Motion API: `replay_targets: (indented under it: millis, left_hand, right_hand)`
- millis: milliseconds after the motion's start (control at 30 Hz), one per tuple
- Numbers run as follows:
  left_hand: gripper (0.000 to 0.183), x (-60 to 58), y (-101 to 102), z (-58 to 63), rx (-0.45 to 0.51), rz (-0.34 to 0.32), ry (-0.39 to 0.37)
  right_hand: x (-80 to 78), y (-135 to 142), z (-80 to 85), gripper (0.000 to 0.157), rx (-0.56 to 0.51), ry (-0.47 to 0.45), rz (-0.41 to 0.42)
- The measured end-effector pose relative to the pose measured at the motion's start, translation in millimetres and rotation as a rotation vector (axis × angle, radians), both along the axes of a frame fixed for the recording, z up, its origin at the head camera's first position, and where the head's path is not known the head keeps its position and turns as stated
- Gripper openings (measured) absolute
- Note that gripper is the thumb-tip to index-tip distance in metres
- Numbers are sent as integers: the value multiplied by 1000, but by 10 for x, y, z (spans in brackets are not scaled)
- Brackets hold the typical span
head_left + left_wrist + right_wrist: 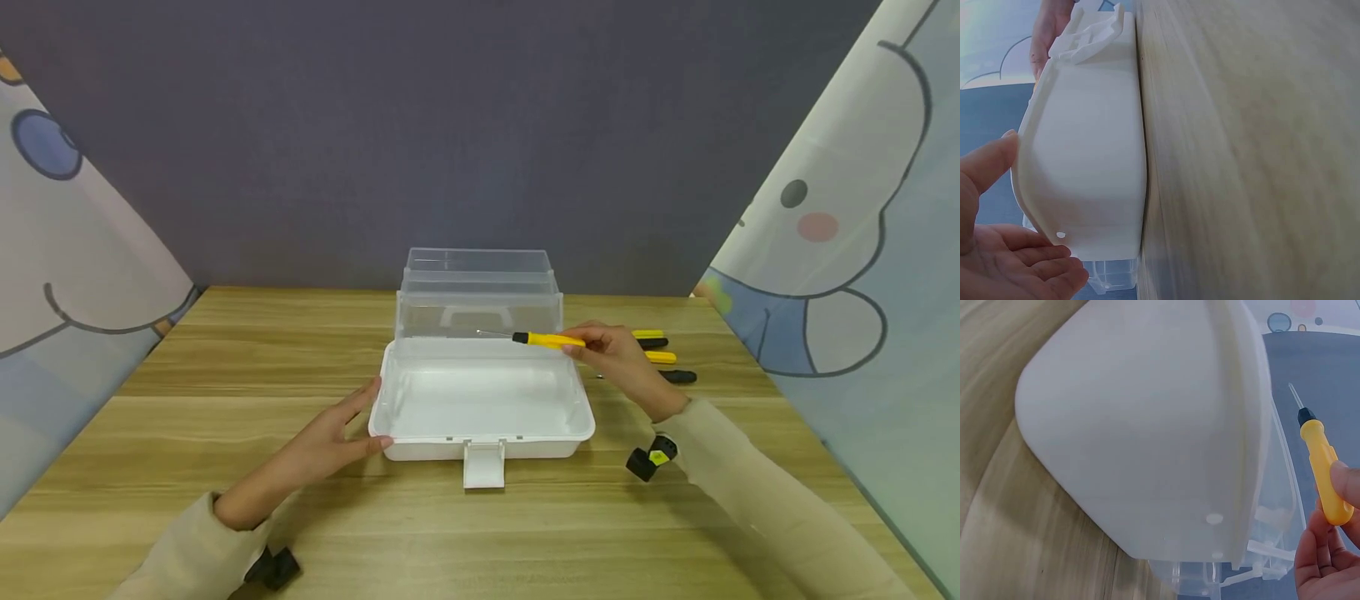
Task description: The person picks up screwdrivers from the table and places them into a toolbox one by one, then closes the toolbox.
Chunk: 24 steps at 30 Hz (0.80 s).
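A white box (480, 450) with its clear lid (480, 312) raised at the back stands on the wooden table; its inside is bare. My right hand (618, 362) pinches a yellow-handled screwdriver (551, 340) by the handle's end, between thumb and fingers. The black collar and thin metal shaft point left, over the back of the box. At the box's left side is my left hand (337, 433), thumb on the front corner of the rim and fingers against the side. The left wrist view shows these fingers (1047, 265) loosely bent at the back corner.
To the right of the box lie several more tools, partly hidden behind my right hand, among them a yellow handle (662, 357) and a black handle (678, 377). The front latch (483, 467) hangs down. A dark panel (480, 150) rises behind the table (225, 350).
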State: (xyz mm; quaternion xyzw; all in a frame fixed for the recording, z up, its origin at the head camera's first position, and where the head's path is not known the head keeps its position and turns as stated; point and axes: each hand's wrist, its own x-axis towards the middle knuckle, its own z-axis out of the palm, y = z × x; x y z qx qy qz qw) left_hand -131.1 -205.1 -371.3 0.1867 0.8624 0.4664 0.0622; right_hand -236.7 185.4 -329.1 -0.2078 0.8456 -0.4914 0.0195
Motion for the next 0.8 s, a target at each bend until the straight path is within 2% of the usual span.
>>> replay_targets:
  millis: [133, 467, 800]
  left_hand:
    - [86, -1, 1, -2, -2, 5, 0]
    - [86, -23, -3, -15, -10, 1, 19]
    - [86, -10, -14, -25, -3, 2, -7]
  right_hand:
    - [-9, -34, -5, 27, -5, -5, 7]
    - [-42, -131, -24, 26, 32, 48, 20]
    - [-46, -187, -15, 24, 63, 108, 43]
